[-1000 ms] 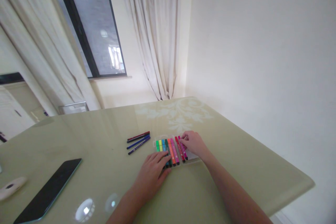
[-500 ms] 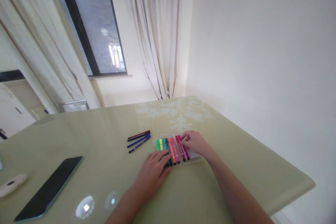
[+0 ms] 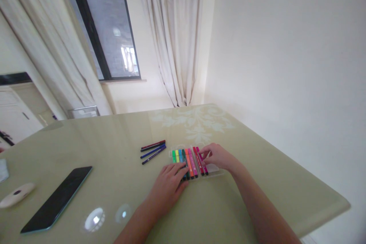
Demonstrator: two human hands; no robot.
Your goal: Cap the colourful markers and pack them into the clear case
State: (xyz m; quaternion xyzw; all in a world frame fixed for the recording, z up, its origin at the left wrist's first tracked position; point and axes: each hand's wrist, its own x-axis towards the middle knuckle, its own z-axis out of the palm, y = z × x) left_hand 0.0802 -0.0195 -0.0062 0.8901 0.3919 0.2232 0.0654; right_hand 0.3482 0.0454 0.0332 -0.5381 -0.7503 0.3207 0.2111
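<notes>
A clear plastic case (image 3: 214, 168) lies on the glossy table (image 3: 114, 148), with several coloured markers (image 3: 187, 158) side by side in it. My left hand (image 3: 168, 187) lies flat, fingers stretched out, its fingertips on the near ends of the green and blue markers. My right hand (image 3: 219, 156) rests over the case's right part, its fingertips touching the pink marker (image 3: 200, 159) at the row's right end; its fingers are loosely curled. Three dark pens (image 3: 153, 150) lie loose on the table just left of the case.
A dark phone or tablet (image 3: 57, 198) lies face up at the near left, beside a white oval object (image 3: 17, 194). The table's right edge (image 3: 328, 198) drops off near a white wall. Curtains and a window stand behind the table.
The view has shifted slightly. Both hands stay on the marker case; my right hand's fingers have shifted a little on the pink marker.
</notes>
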